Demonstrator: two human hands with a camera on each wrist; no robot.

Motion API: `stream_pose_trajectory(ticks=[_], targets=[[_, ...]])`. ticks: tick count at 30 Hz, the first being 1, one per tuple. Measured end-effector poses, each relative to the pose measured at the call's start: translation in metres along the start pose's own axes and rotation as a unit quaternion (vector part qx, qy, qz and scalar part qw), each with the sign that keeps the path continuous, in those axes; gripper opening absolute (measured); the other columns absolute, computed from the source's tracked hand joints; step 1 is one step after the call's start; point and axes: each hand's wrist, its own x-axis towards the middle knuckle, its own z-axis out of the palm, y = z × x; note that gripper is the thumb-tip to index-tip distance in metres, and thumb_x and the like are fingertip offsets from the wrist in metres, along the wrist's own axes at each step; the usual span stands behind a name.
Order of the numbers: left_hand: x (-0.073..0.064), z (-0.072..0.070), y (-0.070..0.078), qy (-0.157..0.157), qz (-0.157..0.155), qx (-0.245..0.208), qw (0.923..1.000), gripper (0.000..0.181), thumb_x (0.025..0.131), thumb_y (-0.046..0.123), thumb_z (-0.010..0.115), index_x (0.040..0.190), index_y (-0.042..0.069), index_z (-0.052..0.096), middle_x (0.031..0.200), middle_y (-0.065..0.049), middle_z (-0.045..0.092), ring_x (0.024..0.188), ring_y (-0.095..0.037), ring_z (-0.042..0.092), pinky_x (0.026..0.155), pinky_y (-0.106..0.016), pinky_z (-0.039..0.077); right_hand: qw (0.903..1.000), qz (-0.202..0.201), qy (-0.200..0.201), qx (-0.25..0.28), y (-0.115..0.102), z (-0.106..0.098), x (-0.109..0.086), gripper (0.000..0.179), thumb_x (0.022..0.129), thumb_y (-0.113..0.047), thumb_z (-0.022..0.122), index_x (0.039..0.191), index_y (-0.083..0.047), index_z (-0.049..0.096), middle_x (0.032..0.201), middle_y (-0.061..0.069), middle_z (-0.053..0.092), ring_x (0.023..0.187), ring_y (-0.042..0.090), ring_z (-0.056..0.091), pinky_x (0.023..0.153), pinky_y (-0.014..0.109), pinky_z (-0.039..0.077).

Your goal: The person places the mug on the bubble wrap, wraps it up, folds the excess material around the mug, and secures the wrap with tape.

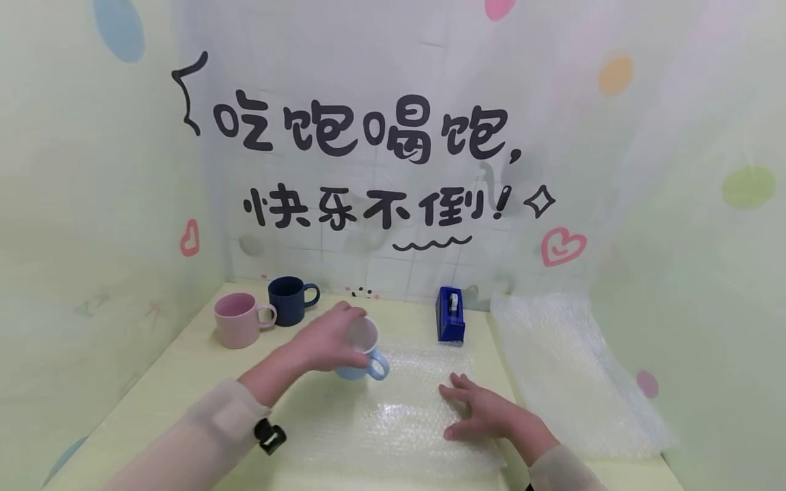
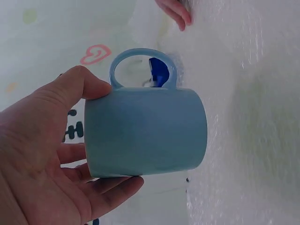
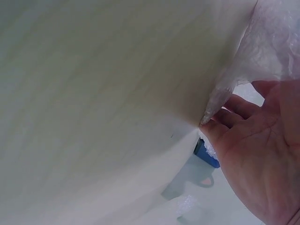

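Note:
My left hand [image 1: 331,339] grips a light blue mug [image 2: 145,131] round its rim end, thumb close to the handle and fingers on the opposite side. The mug is held over a sheet of bubble wrap [image 1: 399,416] lying flat on the table. In the head view its mouth is partly covered by the hand. At the sheet's right edge is my right hand [image 1: 485,412], fingers spread and fairly straight. The right wrist view shows a fingertip touching the edge of the plastic, with other fingers partly hidden behind it.
A pink mug [image 1: 238,326] and a dark blue mug [image 1: 286,303] stand at the back left of the table. A blue tape dispenser [image 1: 451,320] is behind the sheet. More bubble wrap [image 1: 565,382] lies on the right side. Printed walls [image 1: 381,54] enclose the table.

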Motion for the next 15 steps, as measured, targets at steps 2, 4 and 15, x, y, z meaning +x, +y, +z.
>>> stream_pose_trajectory(ticks=[2, 4, 15], targets=[[0.011, 0.015, 0.008, -0.021, 0.006, -0.014, 0.9997, 0.087, 0.072, 0.029, 0.095, 0.147, 0.001, 0.062, 0.129, -0.017, 0.063, 0.103, -0.027, 0.066, 0.084, -0.043, 0.063, 1.0000, -0.004, 0.002, 0.000, 0.001, 0.002, -0.001, 0.093, 0.089, -0.045, 0.090, 0.165, -0.009, 0.049, 0.179, 0.027, 0.025, 0.165, 0.055, 0.020, 0.129, 0.075, 0.025], [0.018, 0.029, 0.015, -0.038, 0.007, -0.029, 0.9988, 0.086, 0.074, 0.028, 0.096, 0.148, 0.001, 0.061, 0.128, -0.016, 0.063, 0.104, -0.027, 0.066, 0.087, -0.045, 0.063, 1.0000, -0.008, 0.004, -0.005, 0.002, 0.003, -0.001, 0.093, 0.089, -0.046, 0.090, 0.164, -0.009, 0.050, 0.178, 0.028, 0.026, 0.165, 0.056, 0.021, 0.129, 0.075, 0.027], [0.030, 0.068, 0.021, -0.066, 0.011, -0.065, 0.9957, 0.085, 0.076, 0.026, 0.093, 0.149, -0.001, 0.061, 0.130, -0.018, 0.065, 0.107, -0.027, 0.065, 0.090, -0.046, 0.062, 0.9999, -0.011, 0.005, -0.008, 0.001, -0.002, 0.000, 0.092, 0.089, -0.046, 0.090, 0.164, -0.008, 0.051, 0.177, 0.029, 0.027, 0.165, 0.056, 0.022, 0.129, 0.073, 0.029]])
